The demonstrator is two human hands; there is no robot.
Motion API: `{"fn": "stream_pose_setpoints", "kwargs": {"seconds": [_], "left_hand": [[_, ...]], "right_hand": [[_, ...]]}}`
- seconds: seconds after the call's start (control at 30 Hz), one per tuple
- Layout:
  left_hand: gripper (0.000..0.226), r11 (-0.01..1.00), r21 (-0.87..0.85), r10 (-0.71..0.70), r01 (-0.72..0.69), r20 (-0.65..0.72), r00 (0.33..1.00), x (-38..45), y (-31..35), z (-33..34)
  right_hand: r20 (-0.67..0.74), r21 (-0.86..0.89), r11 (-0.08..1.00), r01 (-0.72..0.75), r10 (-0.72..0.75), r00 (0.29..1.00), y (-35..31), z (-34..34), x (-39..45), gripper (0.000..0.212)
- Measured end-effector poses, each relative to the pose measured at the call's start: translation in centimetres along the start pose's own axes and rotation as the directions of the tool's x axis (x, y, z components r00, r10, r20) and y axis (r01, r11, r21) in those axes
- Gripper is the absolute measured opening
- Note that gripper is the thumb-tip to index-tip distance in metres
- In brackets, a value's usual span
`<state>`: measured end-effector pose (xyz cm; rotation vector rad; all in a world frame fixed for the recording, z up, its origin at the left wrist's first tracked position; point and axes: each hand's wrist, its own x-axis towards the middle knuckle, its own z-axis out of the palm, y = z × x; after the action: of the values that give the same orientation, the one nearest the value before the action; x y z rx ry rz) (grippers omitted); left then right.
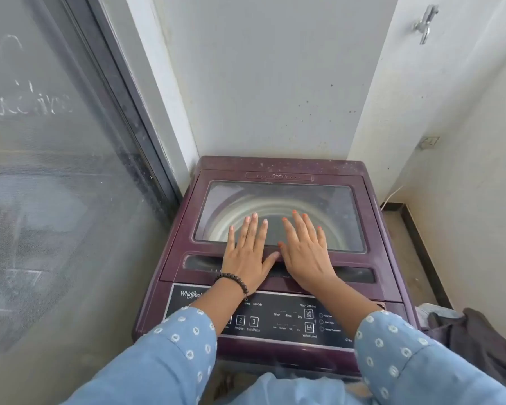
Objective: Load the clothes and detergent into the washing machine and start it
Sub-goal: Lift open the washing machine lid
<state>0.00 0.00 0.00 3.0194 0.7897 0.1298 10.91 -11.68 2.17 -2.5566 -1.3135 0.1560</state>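
A maroon top-loading washing machine (386, 258) stands in a corner below me. Its glass lid (319, 200) is down, and the steel drum shows through it. My left hand (247, 252) lies flat with straight fingers on the lid's front edge. My right hand (306, 254) lies flat beside it, thumbs nearly touching. The black control panel (289, 320) with numbered buttons sits at the machine's front, partly covered by my forearms. No detergent is in view.
A dusty glass sliding door (56, 171) runs along the left. White walls close in behind and to the right, with a tap (425, 23) high on the right wall. A dark pile of cloth (485, 340) lies to the right of the machine.
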Motion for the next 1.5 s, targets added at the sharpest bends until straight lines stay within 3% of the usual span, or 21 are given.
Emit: {"fn": "stream_pose_setpoints", "kwargs": {"seconds": [0.17,0.3,0.43,0.63,0.9,1.0,1.1,1.23,1.37,1.43,1.5], "left_hand": [[0.047,0.999,-0.022,0.025,-0.029,-0.194,0.981,-1.7,0.8,1.2],[0.021,0.997,-0.056,0.03,-0.047,-0.27,0.962,-2.3,1.2,-0.2],[0.022,0.997,-0.055,0.038,-0.05,-0.204,0.978,-2.8,0.8,-0.2],[0.049,0.997,-0.076,-0.006,0.006,-0.004,1.0,-3.4,0.4,-1.3],[0.051,0.992,-0.125,-0.01,0.004,-0.05,0.999,-4.0,0.4,-1.8],[0.054,0.988,-0.154,0.001,-0.023,-0.141,0.99,-4.1,0.3,-2.7],[0.041,0.979,-0.177,0.052,-0.102,-0.268,0.962,-4.2,-0.1,-3.9],[0.034,0.963,-0.205,0.091,-0.175,-0.362,0.928,-3.4,-0.7,-6.8],[0.034,0.963,-0.171,0.111,-0.206,-0.447,0.887,-1.7,-0.8,-9.5],[0.034,0.964,-0.138,0.138,-0.226,-0.466,0.874,-0.8,-1.0,-10.5],[0.034,0.965,-0.093,0.17,-0.243,-0.479,0.861,0.0,-1.1,-11.4]], "right_hand": [[-0.155,-0.084,0.985,0.151,-0.162,0.975,-0.6,1.0,-1.4,0.03],[-0.085,-0.013,0.987,0.16,-0.161,0.983,-0.3,0.3,-2.0,0.026],[-0.036,0.02,0.992,0.128,-0.127,0.991,0.0,0.1,-2.3,0.034],[0.135,-0.02,0.996,0.09,-0.086,0.987,-0.6,0.3,-3.1,0.038],[0.124,0.095,0.993,0.063,-0.075,0.989,-1.0,-0.8,-3.9,0.032],[0.1,0.139,0.988,0.069,-0.083,0.991,-0.9,-2.4,-3.8,0.035],[0.088,0.169,0.982,0.088,-0.104,0.991,-0.8,-4.5,-3.6,0.036],[0.016,0.157,0.973,0.168,-0.173,0.985,-1.0,-7.6,-3.1,0.039],[-0.09,-0.015,0.973,0.23,-0.23,0.969,-0.5,-10.3,-2.7,0.049],[-0.203,-0.106,0.974,0.199,-0.217,0.955,0.2,-11.0,-2.3,0.059],[-0.394,-0.16,0.974,0.159,-0.211,0.895,0.8,-11.2,-2.0,0.066]]}}
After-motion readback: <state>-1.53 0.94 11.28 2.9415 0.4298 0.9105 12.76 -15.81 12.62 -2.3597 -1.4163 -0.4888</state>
